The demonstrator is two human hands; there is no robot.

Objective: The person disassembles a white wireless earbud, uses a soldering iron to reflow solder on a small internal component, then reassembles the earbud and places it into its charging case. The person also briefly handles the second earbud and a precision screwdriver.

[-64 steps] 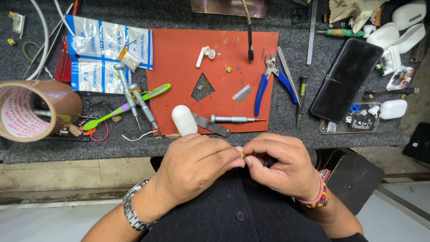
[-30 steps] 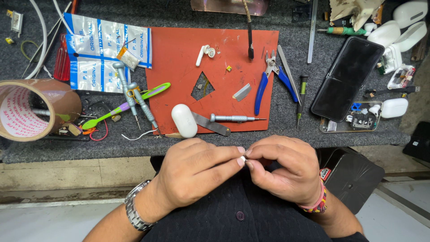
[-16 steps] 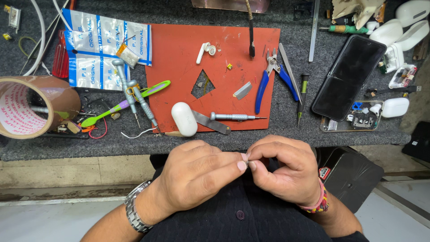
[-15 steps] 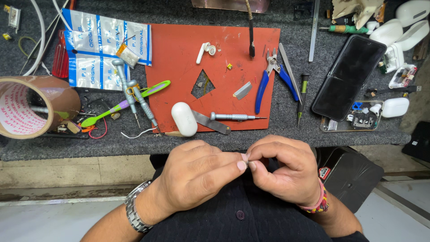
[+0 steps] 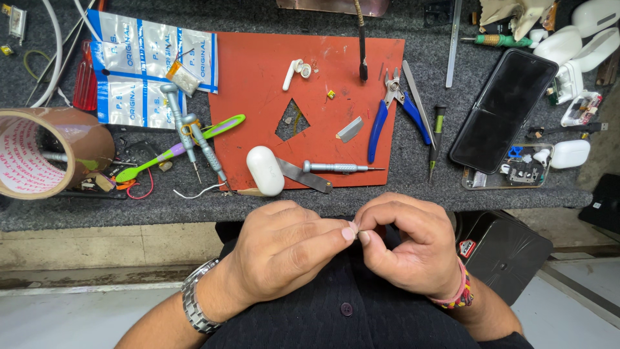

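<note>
**Below the table edge: both hands pinch one tiny part**

Just under the table point(image 5: 194, 216), over the dark shirt, the left hand point(image 5: 284, 255) and right hand point(image 5: 407, 249) meet fingertip to fingertip, fingers pressed on a tiny part point(image 5: 357, 231) too small to identify. Compared with two seconds ago, the pinch has tightened and sits slightly higher, and the part is now nearly hidden; the work seems to be fine fiddling. On the red mat point(image 5: 310, 97), the white earbud case point(image 5: 265, 170), screwdriver point(image 5: 342, 168) and blue pliers point(image 5: 394, 110) lie untouched.
</note>
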